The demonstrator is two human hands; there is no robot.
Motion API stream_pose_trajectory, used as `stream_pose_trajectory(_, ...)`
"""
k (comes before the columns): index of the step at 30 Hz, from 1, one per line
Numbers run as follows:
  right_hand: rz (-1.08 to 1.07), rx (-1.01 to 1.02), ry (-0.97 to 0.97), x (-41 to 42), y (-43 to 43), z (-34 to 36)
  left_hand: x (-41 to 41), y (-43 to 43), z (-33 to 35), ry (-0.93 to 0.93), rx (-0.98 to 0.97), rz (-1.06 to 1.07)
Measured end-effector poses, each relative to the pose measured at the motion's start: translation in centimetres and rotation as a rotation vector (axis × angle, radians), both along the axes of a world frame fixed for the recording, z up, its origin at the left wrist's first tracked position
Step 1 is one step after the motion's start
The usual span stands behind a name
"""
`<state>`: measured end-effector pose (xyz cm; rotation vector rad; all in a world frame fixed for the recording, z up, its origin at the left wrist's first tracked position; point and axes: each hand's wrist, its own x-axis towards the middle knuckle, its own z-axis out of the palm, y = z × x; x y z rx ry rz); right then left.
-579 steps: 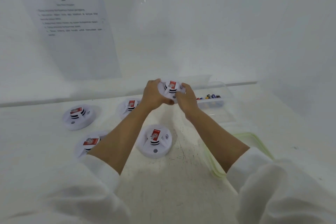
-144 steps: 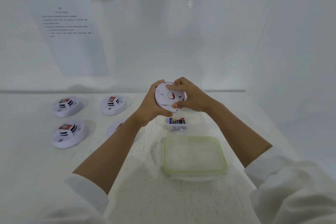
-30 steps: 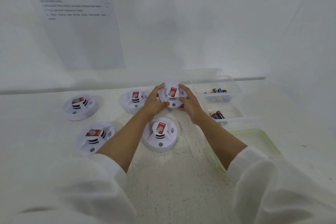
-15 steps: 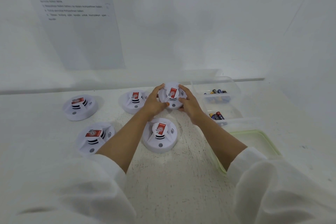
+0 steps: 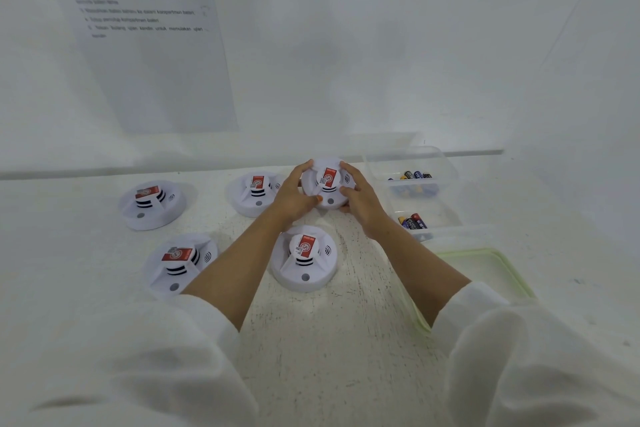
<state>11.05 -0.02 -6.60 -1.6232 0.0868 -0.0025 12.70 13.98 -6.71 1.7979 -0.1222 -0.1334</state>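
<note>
A round white smoke detector (image 5: 328, 184) with a red label on its raised centre sits face up at the back of the white table (image 5: 329, 340). My left hand (image 5: 294, 192) grips its left rim with thumb and fingers curled round it. My right hand (image 5: 360, 199) holds the right rim the same way. Four more detectors lie face up: one just behind my left hand (image 5: 251, 194), one at the back left (image 5: 150, 204), one at the front left (image 5: 178, 262) and one between my forearms (image 5: 304, 258).
A clear plastic box (image 5: 414, 180) with batteries stands right of the held detector; a second clear box (image 5: 420, 222) with batteries is nearer me. A green-rimmed lid (image 5: 485, 274) lies at the right. A printed sheet (image 5: 145, 28) hangs on the back wall.
Long before, the detector was held up and turned underside to me; over the last second it rests face up on the table with both hands barely shifting on its rim.
</note>
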Motion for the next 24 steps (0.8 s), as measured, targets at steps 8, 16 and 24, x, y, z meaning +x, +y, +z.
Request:
stream_pose_trajectory(8,-0.015,-0.043,0.01,0.32,0.07,-0.18,0.0,-0.02,0.12,0.007,0.004,-0.001)
stream_pose_trajectory(16,-0.013,-0.037,-0.003,0.39,0.02,-0.41,0.03,-0.03,0.15,0.022,-0.007,-0.003)
stream_pose_trajectory(24,-0.014,-0.056,-0.025,0.19,0.14,-0.37,0.12,-0.03,0.13,0.023,0.003,-0.008)
